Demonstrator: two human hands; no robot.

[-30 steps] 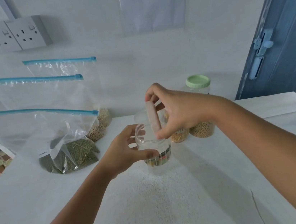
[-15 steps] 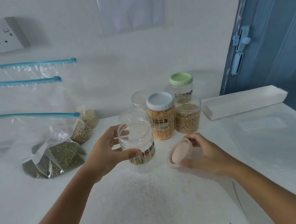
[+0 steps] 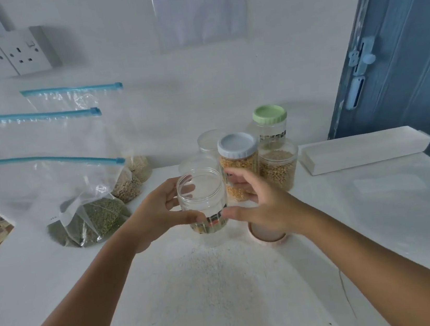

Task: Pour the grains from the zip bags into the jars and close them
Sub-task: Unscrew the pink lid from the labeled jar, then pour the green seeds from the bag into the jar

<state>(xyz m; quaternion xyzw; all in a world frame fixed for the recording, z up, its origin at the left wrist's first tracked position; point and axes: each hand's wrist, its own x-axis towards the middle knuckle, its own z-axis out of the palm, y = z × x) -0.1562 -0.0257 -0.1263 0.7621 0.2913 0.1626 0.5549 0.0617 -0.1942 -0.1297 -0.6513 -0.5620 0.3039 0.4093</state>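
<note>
White table point(image 3: 380, 223) is filling most of the head view, blue door point(image 3: 399, 56) standing at far right, double wall socket point(image 3: 9, 54) sitting up left. Three zip bags are leaning along the left side with blue zip strips running roughly level across the top: nearest zip bag point(image 3: 77, 203) is holding green grains pooled at its bottom, middle zip bag point(image 3: 49, 140) and rear zip bag point(image 3: 74, 99) are holding beige grains low down. Long white box point(image 3: 362, 151) is lying flat at back right, long axis running left-right. Behind the hands, blue-lidded jar point(image 3: 238, 159) with yellow grains and green-lidded jar point(image 3: 270, 122) are standing upright, an open jar of tan grains point(image 3: 279, 170) just beside them. Empty clear jar point(image 3: 202, 202) is sitting at table centre, long axis vertical, open mouth pointing up, no lid on. Left hand point(image 3: 157, 214) is gripping the jar from its left, thumb across the front, fingers curled round the back. Right hand point(image 3: 263, 205) is on the jar's right side, thumb tip touching the jar wall, fingers loosely curved near the blue-lidded jar, not clearly grasping anything. Pink lid point(image 3: 268, 236) is lying flat on the table under the right wrist, partly hidden.
</note>
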